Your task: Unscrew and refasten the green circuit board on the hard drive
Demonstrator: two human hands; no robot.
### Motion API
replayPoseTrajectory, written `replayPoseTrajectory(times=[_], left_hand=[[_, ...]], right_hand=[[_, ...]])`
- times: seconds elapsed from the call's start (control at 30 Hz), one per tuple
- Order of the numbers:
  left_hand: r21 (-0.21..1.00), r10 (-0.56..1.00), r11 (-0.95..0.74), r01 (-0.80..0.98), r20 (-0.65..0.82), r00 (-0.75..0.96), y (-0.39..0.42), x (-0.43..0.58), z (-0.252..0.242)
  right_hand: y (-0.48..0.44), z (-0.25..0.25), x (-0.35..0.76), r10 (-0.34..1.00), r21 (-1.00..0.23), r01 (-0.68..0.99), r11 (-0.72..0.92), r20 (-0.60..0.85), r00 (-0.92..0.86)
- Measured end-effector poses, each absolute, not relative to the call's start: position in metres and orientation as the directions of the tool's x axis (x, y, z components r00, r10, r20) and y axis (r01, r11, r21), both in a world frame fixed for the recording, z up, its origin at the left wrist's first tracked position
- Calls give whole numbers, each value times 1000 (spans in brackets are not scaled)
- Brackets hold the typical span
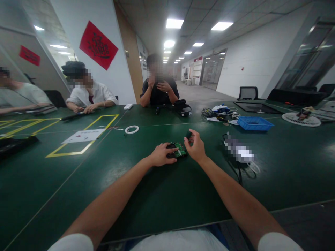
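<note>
**Board pinned flat, small part pinched above it**

Green circuit board (180,151) flat on the dark green table (146,195), straight ahead and within easy reach of both arms. Left hand (161,155) laid over the board's left end, fingers curled down onto it and holding it against the tabletop, probably so that it cannot slide or tip. Right hand (195,147) raised just beside the board's right end, thumb and forefinger closed in a fine pinch on a small dark part (188,134), other fingers loosely folded. Part held clear of the board, just above its far right corner, a grip suited to something too small for a full grasp.

Round about, well apart from the hands: white ring (131,129) beyond and to the left, paper sheet (83,136) inside a yellow taped outline, blue tray (255,123) and a tangle of cables (208,112) to the right. Three other people seated at the far and left sides, hands at their own places.
</note>
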State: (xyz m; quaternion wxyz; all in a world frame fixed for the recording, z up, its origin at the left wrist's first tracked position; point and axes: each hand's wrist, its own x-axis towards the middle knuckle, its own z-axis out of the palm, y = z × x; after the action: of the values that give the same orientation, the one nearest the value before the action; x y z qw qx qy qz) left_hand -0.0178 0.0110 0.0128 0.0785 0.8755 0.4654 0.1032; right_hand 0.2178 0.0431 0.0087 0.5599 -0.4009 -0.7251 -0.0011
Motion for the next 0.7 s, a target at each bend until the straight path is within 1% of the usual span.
replayPoseTrajectory(times=[0.2,0.5,0.7], left_hand=[[239,832,-552,799,106,544,11,-17,13],[248,839,-542,803,100,535,8,-17,17],[258,840,-539,802,97,534,7,-17,18]], right_hand=[[40,11,215,586,-473,545,692,810,-40],[40,12,216,579,-461,567,682,815,-34],[40,12,215,579,-468,551,690,814,-34]])
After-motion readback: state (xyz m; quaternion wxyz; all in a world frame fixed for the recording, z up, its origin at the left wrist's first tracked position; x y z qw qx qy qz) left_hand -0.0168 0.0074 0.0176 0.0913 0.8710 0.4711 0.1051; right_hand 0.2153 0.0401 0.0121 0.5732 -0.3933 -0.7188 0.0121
